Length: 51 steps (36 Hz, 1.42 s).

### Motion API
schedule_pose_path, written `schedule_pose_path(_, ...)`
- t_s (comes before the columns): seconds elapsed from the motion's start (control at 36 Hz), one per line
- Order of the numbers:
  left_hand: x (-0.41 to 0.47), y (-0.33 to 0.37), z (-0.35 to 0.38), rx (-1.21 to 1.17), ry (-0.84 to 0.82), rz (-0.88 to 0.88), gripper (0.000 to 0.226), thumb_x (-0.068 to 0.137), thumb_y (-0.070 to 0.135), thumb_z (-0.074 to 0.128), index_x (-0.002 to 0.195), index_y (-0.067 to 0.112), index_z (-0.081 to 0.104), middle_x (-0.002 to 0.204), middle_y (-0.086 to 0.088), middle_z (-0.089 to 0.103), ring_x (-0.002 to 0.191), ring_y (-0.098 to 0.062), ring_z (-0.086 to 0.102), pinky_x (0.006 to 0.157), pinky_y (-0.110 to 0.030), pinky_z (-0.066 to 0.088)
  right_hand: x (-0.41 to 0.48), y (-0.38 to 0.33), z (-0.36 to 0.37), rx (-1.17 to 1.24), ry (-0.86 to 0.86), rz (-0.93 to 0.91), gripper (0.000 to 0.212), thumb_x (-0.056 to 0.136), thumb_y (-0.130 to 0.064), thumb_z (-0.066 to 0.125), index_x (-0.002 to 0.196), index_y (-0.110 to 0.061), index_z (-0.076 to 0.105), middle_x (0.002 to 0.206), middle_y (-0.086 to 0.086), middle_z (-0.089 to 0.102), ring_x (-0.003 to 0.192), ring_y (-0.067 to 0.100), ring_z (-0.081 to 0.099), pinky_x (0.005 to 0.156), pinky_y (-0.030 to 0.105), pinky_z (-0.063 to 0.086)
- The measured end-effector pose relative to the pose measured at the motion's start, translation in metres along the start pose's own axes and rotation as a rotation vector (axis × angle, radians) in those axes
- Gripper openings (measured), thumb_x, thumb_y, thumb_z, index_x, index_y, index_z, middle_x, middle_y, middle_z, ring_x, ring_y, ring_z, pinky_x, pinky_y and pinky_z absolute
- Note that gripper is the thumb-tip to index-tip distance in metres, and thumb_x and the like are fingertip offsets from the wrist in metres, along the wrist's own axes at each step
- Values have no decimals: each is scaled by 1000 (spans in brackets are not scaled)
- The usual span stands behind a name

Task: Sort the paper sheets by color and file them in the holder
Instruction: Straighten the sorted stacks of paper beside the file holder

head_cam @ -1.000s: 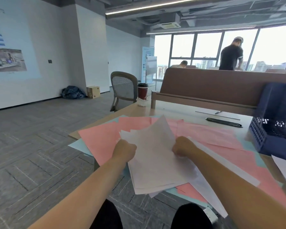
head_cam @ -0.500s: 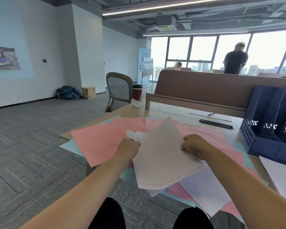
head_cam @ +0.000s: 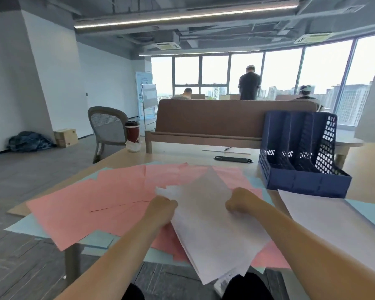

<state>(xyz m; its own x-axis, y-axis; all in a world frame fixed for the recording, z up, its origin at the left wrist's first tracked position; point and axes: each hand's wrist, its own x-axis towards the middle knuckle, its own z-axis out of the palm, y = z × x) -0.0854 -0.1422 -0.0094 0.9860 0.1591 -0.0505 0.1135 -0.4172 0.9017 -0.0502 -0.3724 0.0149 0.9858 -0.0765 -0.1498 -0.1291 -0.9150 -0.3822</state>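
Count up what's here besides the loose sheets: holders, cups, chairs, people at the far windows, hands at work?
Blue file holder: 1
Red cup: 1
Grey chair: 1
People at the windows: 3
Hands: 2, left hand and right hand, both gripping the white stack
Total: 8

Grey carpet (head_cam: 30,180) meets white walls (head_cam: 52,83), tall windows (head_cam: 214,70) (bright daylight) beyond.

A stack of sheets (head_cam: 208,224) lies between the left fingers (head_cam: 171,205) and right fingers (head_cam: 231,206), atop spread sheets (head_cam: 95,204) on the surface (head_cam: 182,154). The holder (head_cam: 301,185) stands beyond the right fingers, rightward; a lone sheet (head_cam: 325,215) lies before it.
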Motion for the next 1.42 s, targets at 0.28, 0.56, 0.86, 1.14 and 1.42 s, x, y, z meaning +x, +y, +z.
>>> schedule_pose_path(0.28,15,-5,7,77,13,7,30,85,13,58,92,-15,67,83,-25,60,77,-32,55,69,-36,38,26,4,12,-16,-8,58,31,69,-32,63,95,-16,59,102,4,65,102,31,64,98,41,51)
schedule_pose_path(0.56,17,-7,8,74,23,-6,19,74,18,57,60,13,44,62,-8,41,60,-21,38,61,-32,27,36,-2,4,91,60,37,32,82,-20,68,102,0,54,91,9,61,82,26,60,66,28,46)
schedule_pose_path(0.86,12,-6,9,-22,121,-93,23,75,16,65,92,2,57,86,-12,65,66,-20,52,53,-25,34,23,9,-14,577,29,-122,20,82,-1,60,99,-5,68,100,18,69,82,28,67,65,32,56)
schedule_pose_path(1.14,14,30,-7,-646,-114,-61,38,84,28,74,112,3,68,110,-18,72,98,-32,70,91,-44,54,-4,27,-50,1178,64,-246,18,95,-4,62,110,-13,66,97,9,76,85,27,72,73,41,59)
schedule_pose_path(1.42,32,99,-20,-603,-72,275,18,90,7,66,106,13,71,97,-2,76,83,-14,72,69,-25,55,7,22,-78,1167,197,-357,25,83,1,71,107,-4,73,101,13,76,95,33,73,90,47,57)
